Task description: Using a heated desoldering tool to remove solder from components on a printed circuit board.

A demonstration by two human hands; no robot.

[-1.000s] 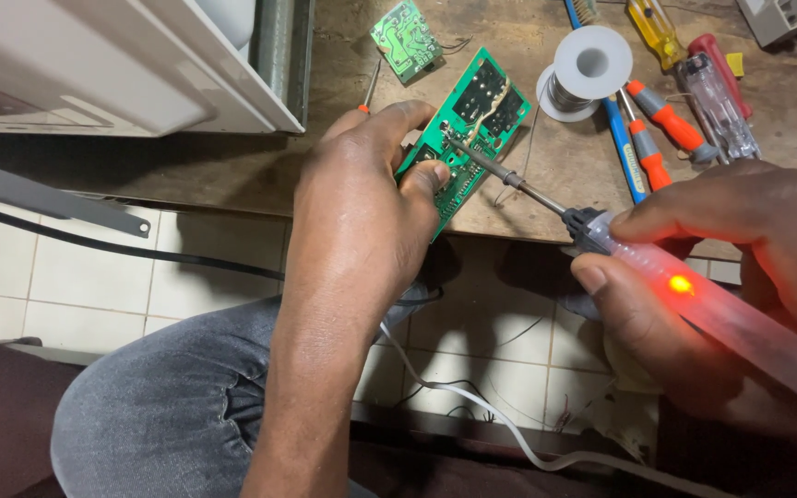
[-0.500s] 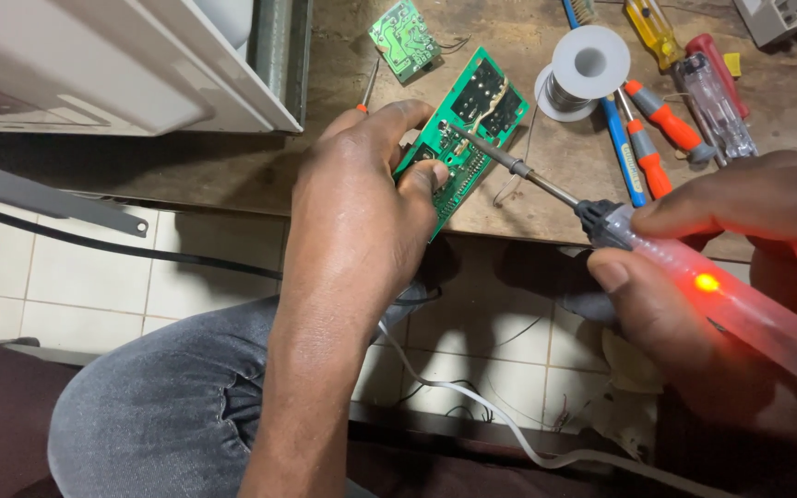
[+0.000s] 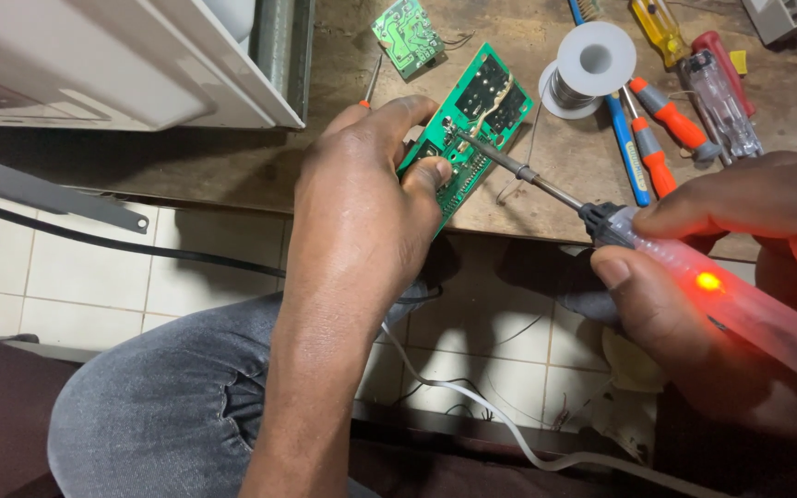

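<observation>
Both hands are busy and well apart, each closed on its own thing. Left hand (image 3: 362, 212) grips the green board (image 3: 472, 124) at the table (image 3: 232, 166) edge, thumb pressed on the board's lower end and fingers curled behind it; the board's long axis runs from lower left to upper right, tilted up off the wood. Beside it on the table, farther back, lies a smaller green board (image 3: 406, 32), and a thin red-handled tool (image 3: 371, 83) lies just left of the held board. Next comes the iron (image 3: 601, 221): its metal tip touches the board near its middle, and its long axis slants down to the right, tip pointing up-left, translucent handle glowing with an orange lamp. Behind the shaft sits a solder spool (image 3: 592, 65), with screwdrivers (image 3: 666, 129) of blue, orange, yellow and clear red fanned out just right of it. Right hand (image 3: 749, 267) is clamped on the iron's handle, thumb under it and fingers over the top, held out past the table edge above the tiled floor (image 3: 186, 267).
</observation>
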